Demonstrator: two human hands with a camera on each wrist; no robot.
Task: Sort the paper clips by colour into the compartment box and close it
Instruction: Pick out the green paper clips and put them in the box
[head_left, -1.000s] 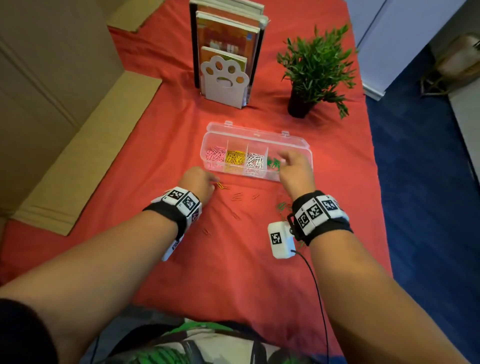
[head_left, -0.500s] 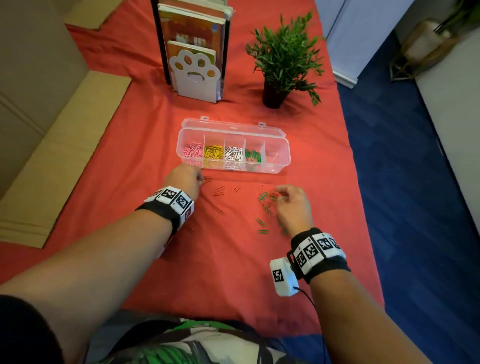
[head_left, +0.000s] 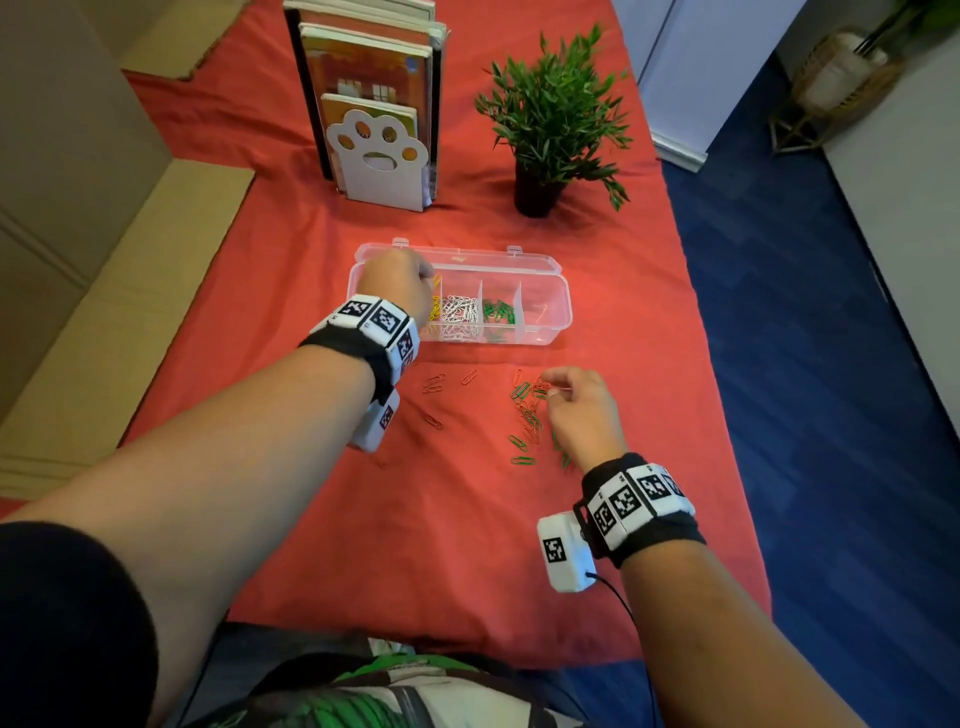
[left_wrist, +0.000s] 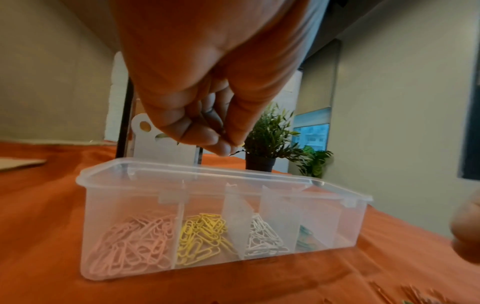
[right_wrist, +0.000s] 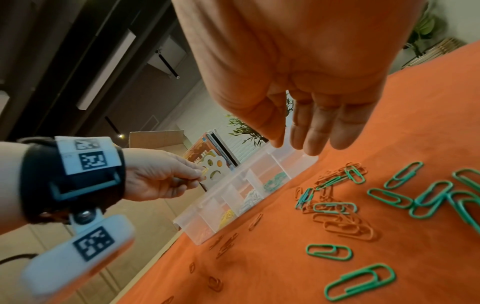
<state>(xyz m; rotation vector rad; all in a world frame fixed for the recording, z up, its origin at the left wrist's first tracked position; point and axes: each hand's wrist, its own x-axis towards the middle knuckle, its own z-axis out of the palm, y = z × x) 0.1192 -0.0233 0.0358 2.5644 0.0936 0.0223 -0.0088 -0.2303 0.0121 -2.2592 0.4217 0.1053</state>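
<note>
The clear compartment box (head_left: 563, 312) lies on the red cloth with its lid (head_left: 467, 254) open behind it. It holds pink clips (left_wrist: 130, 242), yellow clips (left_wrist: 202, 236), white clips (head_left: 460, 312) and green clips (head_left: 498, 312), each colour in its own compartment. My left hand (head_left: 410, 273) hovers over the box's left end and pinches a small yellowish paper clip (right_wrist: 204, 171) between thumb and fingertips. My right hand (head_left: 558, 387) hangs over a loose pile of green and orange clips (head_left: 527, 410) in front of the box, fingers relaxed (right_wrist: 319, 133) and holding nothing.
A few orange clips (head_left: 434, 384) lie scattered left of the pile. A paw-shaped bookend with books (head_left: 382, 156) and a potted plant (head_left: 550, 119) stand behind the box. Cardboard (head_left: 130, 312) borders the left; the cloth's right edge drops to blue floor (head_left: 805, 364).
My left hand has risen from the cloth to above the box's left end with a clip. My right hand came back from the box to the loose pile and stays there.
</note>
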